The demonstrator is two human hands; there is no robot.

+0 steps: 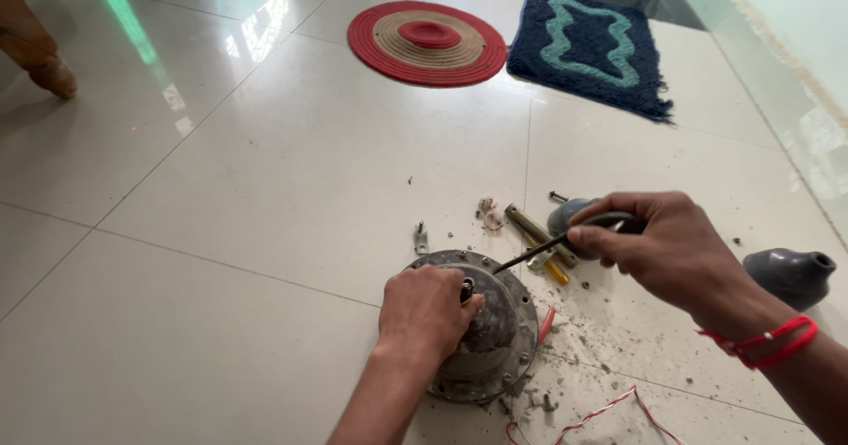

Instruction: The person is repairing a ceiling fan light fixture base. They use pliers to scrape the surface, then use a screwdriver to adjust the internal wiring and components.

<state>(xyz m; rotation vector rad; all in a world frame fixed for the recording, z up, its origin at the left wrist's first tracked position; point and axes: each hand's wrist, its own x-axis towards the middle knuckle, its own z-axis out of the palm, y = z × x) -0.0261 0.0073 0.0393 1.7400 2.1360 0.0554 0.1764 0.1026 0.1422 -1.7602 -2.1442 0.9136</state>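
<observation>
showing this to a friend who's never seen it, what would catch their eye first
Low in the middle, the left hand presses on a round grey metal motor housing on the dusty tile floor, while the right hand aims a screwdriver at it. Farther back lie a round red mat and a dark blue rug.

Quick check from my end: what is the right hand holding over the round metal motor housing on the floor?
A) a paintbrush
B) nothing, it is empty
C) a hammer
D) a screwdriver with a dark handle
D: the right hand grips a dark-handled screwdriver whose thin shaft slants down toward the top of the motor housing, which the left hand rests on.
</observation>
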